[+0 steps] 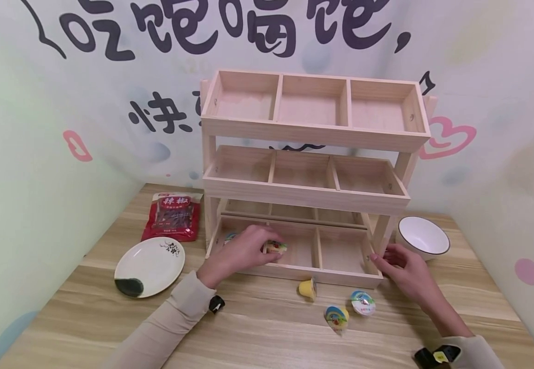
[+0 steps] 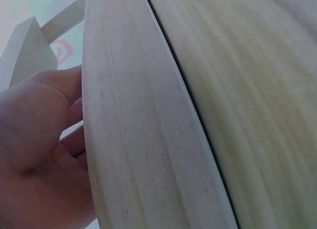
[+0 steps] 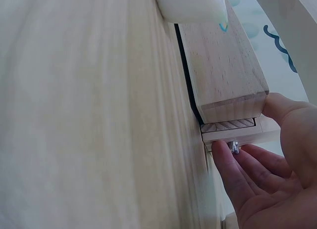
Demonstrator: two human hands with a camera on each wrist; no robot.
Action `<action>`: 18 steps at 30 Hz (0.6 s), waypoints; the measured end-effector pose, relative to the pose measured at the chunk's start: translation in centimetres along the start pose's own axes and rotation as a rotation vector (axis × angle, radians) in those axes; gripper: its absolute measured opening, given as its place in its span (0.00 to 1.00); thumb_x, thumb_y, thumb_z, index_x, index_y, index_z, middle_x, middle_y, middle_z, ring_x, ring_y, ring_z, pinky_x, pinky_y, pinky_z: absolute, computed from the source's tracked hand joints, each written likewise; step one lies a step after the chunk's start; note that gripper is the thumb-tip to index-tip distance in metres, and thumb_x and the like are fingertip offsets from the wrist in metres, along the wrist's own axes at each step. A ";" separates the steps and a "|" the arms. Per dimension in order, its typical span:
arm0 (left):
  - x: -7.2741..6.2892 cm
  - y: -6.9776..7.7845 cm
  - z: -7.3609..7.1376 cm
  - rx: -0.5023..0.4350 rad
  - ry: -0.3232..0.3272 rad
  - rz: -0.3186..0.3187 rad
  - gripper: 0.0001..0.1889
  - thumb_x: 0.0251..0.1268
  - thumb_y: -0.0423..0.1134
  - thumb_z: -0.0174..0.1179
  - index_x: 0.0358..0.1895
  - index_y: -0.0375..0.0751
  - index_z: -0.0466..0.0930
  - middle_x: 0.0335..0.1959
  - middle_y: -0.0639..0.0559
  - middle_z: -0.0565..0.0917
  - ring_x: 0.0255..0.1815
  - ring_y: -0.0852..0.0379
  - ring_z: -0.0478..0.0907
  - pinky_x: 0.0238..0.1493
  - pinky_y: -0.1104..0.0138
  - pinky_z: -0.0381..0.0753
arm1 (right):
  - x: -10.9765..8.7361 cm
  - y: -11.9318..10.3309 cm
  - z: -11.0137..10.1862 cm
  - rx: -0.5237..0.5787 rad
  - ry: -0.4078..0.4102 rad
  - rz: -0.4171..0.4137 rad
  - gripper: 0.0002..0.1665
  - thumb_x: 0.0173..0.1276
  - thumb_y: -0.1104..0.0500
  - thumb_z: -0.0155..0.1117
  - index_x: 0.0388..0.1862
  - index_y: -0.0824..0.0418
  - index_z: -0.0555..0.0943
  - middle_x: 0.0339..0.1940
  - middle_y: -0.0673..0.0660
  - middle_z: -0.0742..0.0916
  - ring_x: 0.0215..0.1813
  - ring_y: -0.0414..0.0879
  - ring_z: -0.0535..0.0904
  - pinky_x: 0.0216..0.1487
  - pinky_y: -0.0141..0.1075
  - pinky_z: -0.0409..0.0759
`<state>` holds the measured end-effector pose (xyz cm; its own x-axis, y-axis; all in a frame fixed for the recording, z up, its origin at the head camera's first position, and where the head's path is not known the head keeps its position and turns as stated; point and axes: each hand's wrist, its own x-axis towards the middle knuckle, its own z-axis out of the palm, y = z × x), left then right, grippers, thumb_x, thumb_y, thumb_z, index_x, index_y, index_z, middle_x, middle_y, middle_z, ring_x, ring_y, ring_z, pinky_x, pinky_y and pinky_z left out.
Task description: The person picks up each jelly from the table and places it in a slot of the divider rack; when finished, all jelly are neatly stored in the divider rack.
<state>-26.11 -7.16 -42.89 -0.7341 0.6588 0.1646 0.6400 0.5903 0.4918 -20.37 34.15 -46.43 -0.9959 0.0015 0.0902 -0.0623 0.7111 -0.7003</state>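
Observation:
My left hand point(image 1: 245, 248) reaches into the bottom tray of the wooden rack point(image 1: 315, 202). Between its thumb and fingers it pinches a jelly cup point(image 1: 276, 247), over the middle compartment. Another jelly cup point(image 1: 231, 237) lies in the left compartment, partly behind that hand. In the left wrist view the tray's front board point(image 2: 133, 115) hides the left fingertips. My right hand point(image 3: 272, 184) grips the right end of the bottom tray, its fingers beside a metal bolt point(image 3: 234, 147). On the table before the rack lie a yellow jelly cup point(image 1: 307, 289) and two with printed lids point(image 1: 362, 302).
Left of the rack are a red bag of dried chilli point(image 1: 173, 216) and a white plate point(image 1: 151, 266) with a dark patch. A white bowl point(image 1: 422, 236) stands beyond my right hand. Two upper trays point(image 1: 315, 130) overhang the bottom one.

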 end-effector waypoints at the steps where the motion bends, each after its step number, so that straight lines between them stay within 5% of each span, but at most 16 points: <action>1: 0.0 0.0 0.0 0.003 0.001 0.004 0.15 0.74 0.43 0.72 0.59 0.44 0.91 0.58 0.50 0.91 0.56 0.55 0.87 0.58 0.59 0.88 | 0.0 0.0 0.0 0.000 0.000 0.001 0.33 0.78 0.42 0.70 0.68 0.65 0.81 0.59 0.66 0.90 0.50 0.28 0.82 0.48 0.22 0.82; 4: -0.1 0.1 0.0 0.009 0.005 0.025 0.18 0.76 0.45 0.70 0.62 0.42 0.88 0.60 0.48 0.90 0.56 0.53 0.87 0.58 0.58 0.88 | 0.0 0.0 0.0 -0.002 -0.001 0.003 0.33 0.78 0.42 0.70 0.69 0.64 0.81 0.60 0.65 0.90 0.50 0.27 0.82 0.48 0.22 0.82; 11: -0.5 2.0 0.6 -0.007 0.014 0.120 0.22 0.78 0.45 0.68 0.69 0.41 0.83 0.67 0.47 0.86 0.71 0.48 0.81 0.78 0.50 0.77 | -0.1 -0.2 -0.1 -0.008 -0.001 0.004 0.34 0.78 0.42 0.70 0.69 0.65 0.80 0.60 0.66 0.90 0.51 0.30 0.82 0.48 0.21 0.82; 14: -0.7 3.3 1.3 0.009 0.024 0.200 0.19 0.77 0.44 0.68 0.65 0.44 0.85 0.61 0.49 0.88 0.65 0.52 0.82 0.74 0.56 0.80 | -0.2 -0.2 -0.2 -0.012 -0.004 0.010 0.35 0.78 0.41 0.70 0.69 0.65 0.80 0.60 0.66 0.90 0.51 0.31 0.82 0.48 0.21 0.82; 18: -1.1 5.0 2.4 0.009 0.012 0.305 0.14 0.77 0.42 0.68 0.60 0.45 0.89 0.52 0.51 0.87 0.52 0.58 0.82 0.57 0.74 0.82 | -0.1 -0.2 -0.1 -0.014 -0.005 0.012 0.35 0.78 0.41 0.70 0.69 0.64 0.80 0.60 0.66 0.90 0.51 0.31 0.83 0.48 0.22 0.82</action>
<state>-21.52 -3.80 -42.63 -0.5102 0.8010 0.3132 0.8333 0.3702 0.4106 -20.23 34.10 -46.27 -0.9969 0.0071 0.0783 -0.0492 0.7205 -0.6917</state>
